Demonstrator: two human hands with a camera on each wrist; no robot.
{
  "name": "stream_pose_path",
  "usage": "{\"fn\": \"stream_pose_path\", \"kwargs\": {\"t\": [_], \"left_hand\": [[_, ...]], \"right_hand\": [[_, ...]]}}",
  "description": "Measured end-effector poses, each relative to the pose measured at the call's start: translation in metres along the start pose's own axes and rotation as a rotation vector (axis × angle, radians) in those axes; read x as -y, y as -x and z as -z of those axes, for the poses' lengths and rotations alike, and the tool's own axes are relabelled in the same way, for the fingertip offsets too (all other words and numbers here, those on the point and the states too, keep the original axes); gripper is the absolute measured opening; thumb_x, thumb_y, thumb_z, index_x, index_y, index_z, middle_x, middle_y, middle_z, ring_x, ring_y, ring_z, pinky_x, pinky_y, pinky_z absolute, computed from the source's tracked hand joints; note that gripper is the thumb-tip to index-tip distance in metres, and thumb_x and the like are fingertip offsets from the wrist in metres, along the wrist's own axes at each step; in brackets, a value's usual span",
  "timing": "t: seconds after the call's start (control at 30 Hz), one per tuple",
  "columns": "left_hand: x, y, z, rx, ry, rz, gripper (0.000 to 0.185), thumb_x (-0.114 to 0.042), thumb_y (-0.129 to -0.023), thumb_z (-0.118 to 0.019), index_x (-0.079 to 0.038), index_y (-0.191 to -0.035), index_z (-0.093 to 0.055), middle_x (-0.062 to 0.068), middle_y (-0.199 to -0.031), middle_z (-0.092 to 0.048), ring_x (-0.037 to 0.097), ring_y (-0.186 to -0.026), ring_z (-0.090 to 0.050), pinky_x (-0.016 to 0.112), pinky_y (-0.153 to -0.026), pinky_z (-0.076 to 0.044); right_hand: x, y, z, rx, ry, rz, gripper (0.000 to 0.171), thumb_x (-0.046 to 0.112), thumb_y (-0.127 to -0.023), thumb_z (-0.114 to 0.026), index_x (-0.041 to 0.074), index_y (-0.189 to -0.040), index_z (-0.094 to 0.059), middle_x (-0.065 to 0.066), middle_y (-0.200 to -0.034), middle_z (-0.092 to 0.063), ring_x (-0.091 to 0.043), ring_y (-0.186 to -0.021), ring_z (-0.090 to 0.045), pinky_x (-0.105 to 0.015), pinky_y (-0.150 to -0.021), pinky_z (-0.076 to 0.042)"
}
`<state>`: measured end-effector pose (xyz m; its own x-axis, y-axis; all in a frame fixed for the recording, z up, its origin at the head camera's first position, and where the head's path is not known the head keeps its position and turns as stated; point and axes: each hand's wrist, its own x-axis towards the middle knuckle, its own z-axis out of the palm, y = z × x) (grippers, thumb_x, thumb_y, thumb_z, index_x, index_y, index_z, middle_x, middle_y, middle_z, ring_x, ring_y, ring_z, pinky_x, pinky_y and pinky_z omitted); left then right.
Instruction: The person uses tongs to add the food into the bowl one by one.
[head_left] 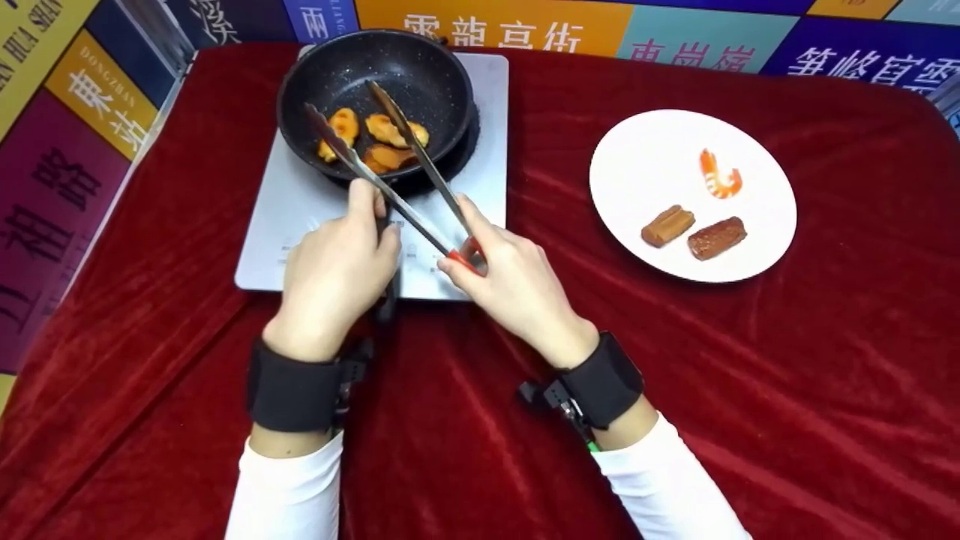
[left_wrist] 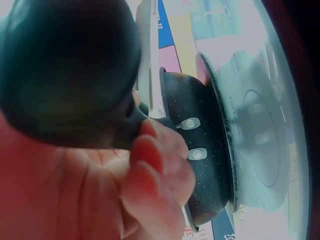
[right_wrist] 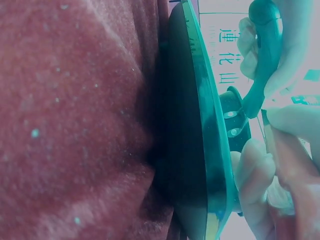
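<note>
Head view: bright, even light from above, soft short shadows under the hands; mild sheen on the red cloth (head_left: 787,420) and the white plate (head_left: 645,172); slight softness overall. Left wrist view: washed out at right, strong fisheye bending, near fingers (left_wrist: 150,155) blurred. Right wrist view: green-teal colour cast, close cloth (right_wrist: 75,125) out of focus, background overexposed.

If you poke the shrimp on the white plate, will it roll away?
Probably not: the shrimp is curled and lies flat on the white plate, so it would likely slide, not roll. It looks small, so probably light. Its glossy surface may be slippery.
</note>
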<state>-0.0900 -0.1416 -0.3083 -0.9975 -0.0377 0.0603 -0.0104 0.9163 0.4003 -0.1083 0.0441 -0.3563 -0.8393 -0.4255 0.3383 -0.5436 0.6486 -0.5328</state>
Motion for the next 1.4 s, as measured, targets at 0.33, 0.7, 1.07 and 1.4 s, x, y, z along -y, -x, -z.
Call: {"fn": "stream_pose_path", "kwargs": {"t": [0.33, 0.7, 1.07, 1.4], "left_hand": [[0.002, 0.002, 0.004, -0.001, 0.007, 0.011, 0.022, -0.031, -0.088, -0.047, -0.015, -0.100, -0.039, 0.010, -0.059, -0.051, 0.032, -0.053, -0.052, 0.041, -0.043, -0.031], [0.005, 0.003, 0.007, 0.012, 0.012, 0.010, 0.022, -0.031, -0.089, -0.046, -0.014, -0.102, -0.038, 0.012, -0.061, -0.052, 0.032, -0.051, -0.050, 0.041, -0.042, -0.030], [0.004, 0.003, 0.003, 0.006, 0.020, -0.010, 0.022, -0.031, -0.090, -0.046, -0.014, -0.101, -0.038, 0.011, -0.059, -0.051, 0.031, -0.050, -0.050, 0.040, -0.042, -0.030], [-0.002, 0.002, 0.003, 0.028, 0.023, -0.020, 0.022, -0.032, -0.090, -0.046, -0.015, -0.101, -0.038, 0.011, -0.061, -0.052, 0.032, -0.053, -0.051, 0.041, -0.042, -0.031]], "right_hand": [[0.003, -0.002, 0.013, -0.009, -0.042, 0.004, 0.063, 0.040, -0.083, -0.059, 0.019, -0.137, -0.035, 0.011, -0.082, -0.058, -0.002, -0.058, -0.046, -0.022, -0.057, -0.037], [-0.003, 0.001, 0.039, -0.045, -0.020, -0.022, 0.065, 0.040, -0.082, -0.059, 0.019, -0.138, -0.034, 0.006, -0.082, -0.057, -0.004, -0.060, -0.047, -0.022, -0.058, -0.037], [-0.020, 0.010, 0.063, -0.087, 0.061, -0.061, 0.065, 0.035, -0.081, -0.063, 0.020, -0.137, -0.034, 0.005, -0.081, -0.060, -0.007, -0.062, -0.049, -0.025, -0.061, -0.038], [-0.021, 0.019, 0.092, -0.152, 0.100, -0.091, 0.066, 0.035, -0.080, -0.064, 0.022, -0.138, -0.034, 0.004, -0.083, -0.060, -0.007, -0.060, -0.050, -0.024, -0.060, -0.037]]}}
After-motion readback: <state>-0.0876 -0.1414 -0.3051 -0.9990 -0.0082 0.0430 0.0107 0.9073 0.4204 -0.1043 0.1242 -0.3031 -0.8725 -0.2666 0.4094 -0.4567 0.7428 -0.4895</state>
